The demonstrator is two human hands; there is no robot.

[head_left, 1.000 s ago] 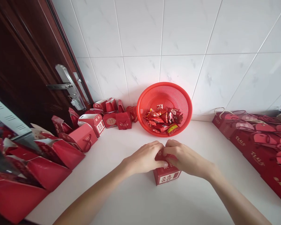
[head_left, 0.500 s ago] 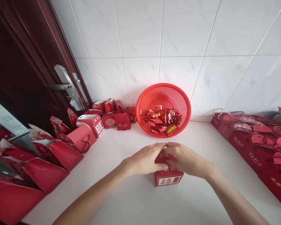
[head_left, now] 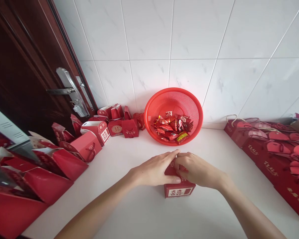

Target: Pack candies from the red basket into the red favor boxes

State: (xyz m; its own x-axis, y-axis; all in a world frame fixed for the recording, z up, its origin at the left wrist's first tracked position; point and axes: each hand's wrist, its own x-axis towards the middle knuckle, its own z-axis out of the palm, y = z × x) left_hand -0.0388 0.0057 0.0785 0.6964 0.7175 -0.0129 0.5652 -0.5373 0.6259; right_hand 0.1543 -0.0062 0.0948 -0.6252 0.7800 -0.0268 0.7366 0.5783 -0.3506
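Observation:
A small red box (head_left: 179, 191) with a cream and gold character panel on its near side stands upright on the white table. My left hand (head_left: 155, 169) grips it from the left, thumb across the top front and fingers along the far left side. My right hand (head_left: 199, 169) holds the top right of the box, its fingers curled over the top and close to the left fingertips. Both hands hide most of the box's top. Just beyond the hands, a red plastic basket (head_left: 174, 99) tilts against the wall with wrapped sweets (head_left: 173, 127) inside.
Red gift boxes (head_left: 81, 146) line the left side and reach the wall. Rows of red bags (head_left: 260, 156) with cord handles stand at the right. A dark wooden door (head_left: 22, 49) with a metal handle is at the left, and a tiled wall (head_left: 149, 33) is behind.
My left thumb has shifted slightly right across the box top, and the left index finger has straightened a little. The box stays in place.

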